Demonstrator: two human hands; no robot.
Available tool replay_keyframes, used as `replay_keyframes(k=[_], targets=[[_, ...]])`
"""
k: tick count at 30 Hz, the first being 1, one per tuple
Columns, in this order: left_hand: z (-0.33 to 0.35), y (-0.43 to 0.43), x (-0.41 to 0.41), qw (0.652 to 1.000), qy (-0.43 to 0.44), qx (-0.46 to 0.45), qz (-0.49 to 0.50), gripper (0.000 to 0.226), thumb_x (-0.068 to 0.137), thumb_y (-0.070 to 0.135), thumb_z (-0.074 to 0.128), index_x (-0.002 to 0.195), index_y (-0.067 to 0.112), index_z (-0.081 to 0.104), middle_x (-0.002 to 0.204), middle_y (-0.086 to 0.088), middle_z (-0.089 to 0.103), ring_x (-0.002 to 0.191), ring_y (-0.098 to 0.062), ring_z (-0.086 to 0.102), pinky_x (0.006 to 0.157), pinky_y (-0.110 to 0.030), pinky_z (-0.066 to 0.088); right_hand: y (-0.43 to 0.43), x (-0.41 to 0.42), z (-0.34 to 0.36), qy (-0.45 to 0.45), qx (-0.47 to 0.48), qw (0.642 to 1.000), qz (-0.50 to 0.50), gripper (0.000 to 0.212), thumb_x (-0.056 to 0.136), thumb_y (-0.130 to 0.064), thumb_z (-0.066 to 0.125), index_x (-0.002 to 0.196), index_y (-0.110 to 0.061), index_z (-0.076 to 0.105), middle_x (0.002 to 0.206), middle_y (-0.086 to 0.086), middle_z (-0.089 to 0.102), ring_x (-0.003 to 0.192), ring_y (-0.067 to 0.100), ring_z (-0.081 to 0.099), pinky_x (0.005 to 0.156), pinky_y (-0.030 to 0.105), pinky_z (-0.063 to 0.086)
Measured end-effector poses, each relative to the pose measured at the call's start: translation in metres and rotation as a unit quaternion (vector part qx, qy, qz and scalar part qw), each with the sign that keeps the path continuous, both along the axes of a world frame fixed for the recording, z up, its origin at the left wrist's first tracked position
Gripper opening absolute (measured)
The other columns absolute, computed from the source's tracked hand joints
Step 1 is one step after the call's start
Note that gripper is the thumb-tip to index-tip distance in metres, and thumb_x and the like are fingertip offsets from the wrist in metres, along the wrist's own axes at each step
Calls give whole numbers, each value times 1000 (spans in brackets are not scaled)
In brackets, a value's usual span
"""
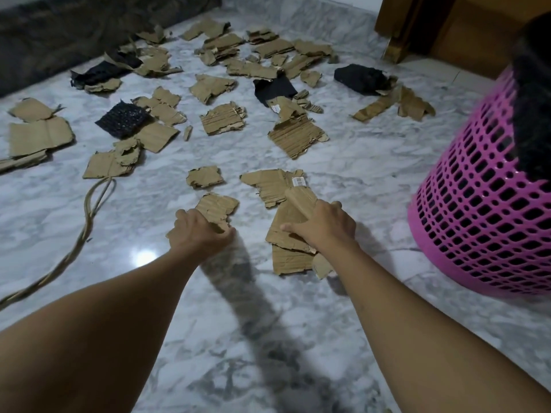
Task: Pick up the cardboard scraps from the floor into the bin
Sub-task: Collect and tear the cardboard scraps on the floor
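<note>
we grip a corrugated cardboard scrap (219,205) in our curled left hand (199,234) and a folded cardboard piece (298,201) in our right hand (323,226), the pink mesh bin (477,210) to its right.

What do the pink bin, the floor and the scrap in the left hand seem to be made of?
Pink bin: probably moulded plastic, glossy, with regular lattice holes. Floor: polished marble or marble-look tile, grey veins and a light reflection. Scrap in the left hand: corrugated cardboard, matt brown, ribs exposed.
</note>
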State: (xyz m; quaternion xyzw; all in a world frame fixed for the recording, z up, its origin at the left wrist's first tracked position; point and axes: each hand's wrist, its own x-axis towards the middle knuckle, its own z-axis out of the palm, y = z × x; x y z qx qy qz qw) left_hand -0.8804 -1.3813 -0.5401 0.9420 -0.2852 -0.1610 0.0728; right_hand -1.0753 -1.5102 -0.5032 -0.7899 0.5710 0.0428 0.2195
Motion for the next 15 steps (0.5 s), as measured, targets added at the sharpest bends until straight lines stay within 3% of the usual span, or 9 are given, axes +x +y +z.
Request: replay_keyframes(k=[4,7,9,11,15], targets=[[2,-6,3,1000,3,-18,-9,58,73,47,66,110,7,46,107,-9,44,105,-30,53,76,-39,46,-5,16,-10,13,30,997,-68,100,61,-65,82,135,-10,44,133,15,53,119,30,55,83,34,44],[2,-6,6,999,2,-43,-32,25,83,22,57,93,9,40,93,-8,43,89,-32,51,64,-36,35,-10,21,-20,-48,82,988,-124,85,67,-47,86,132,-12,45,125,10,61,113,32,60,76,34,43],[2,-5,7,998,2,-57,-36,17,86,16,53,89,9,37,87,-8,44,79,-29,46,59,-34,31,-9,22,-24,-84,95,979,-160,61,74,-37,80,125,-18,52,113,5,66,101,31,64,71,33,45],[4,-8,7,997,6,-62,-42,14,87,11,50,90,8,37,84,-8,42,77,-29,43,57,-34,30,-8,22,-26,-88,80,978,-170,41,81,-28,67,120,-20,56,109,5,67,97,32,64,76,35,50],[8,-16,4,994,2,-83,-66,8,87,4,44,89,6,37,75,-6,41,76,-31,43,59,-36,33,-7,13,-24,-74,35,985,-154,39,85,-30,63,121,-16,58,118,9,66,107,32,63,84,34,48]])
